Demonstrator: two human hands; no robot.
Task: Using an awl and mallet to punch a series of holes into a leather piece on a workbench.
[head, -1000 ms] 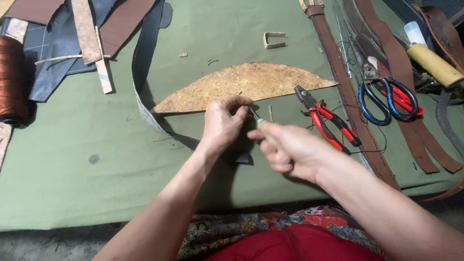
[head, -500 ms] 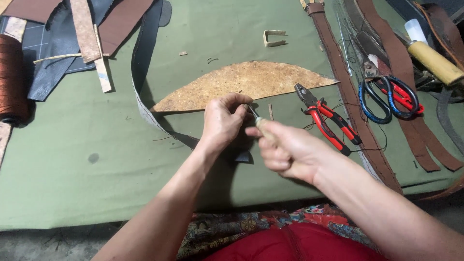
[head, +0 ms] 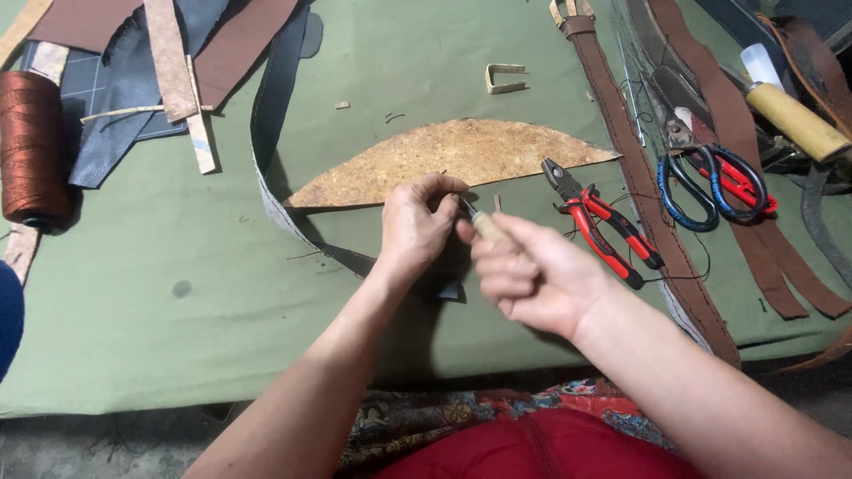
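Left hand (head: pixel 417 226) pinches the dark strap (head: pixel 275 191) at table (head: pixel 177 337) centre; right hand (head: pixel 532 275) is closed around a wooden-handled awl (head: pixel 484 226). Red pliers (head: pixel 603 222) lie at 3 o'clock

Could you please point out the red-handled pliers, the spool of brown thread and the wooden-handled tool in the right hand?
red-handled pliers (head: pixel 603 223): head view, on the handles.
spool of brown thread (head: pixel 32 146): head view, on its wound side.
wooden-handled tool (head: pixel 485 226): head view, on the handle.
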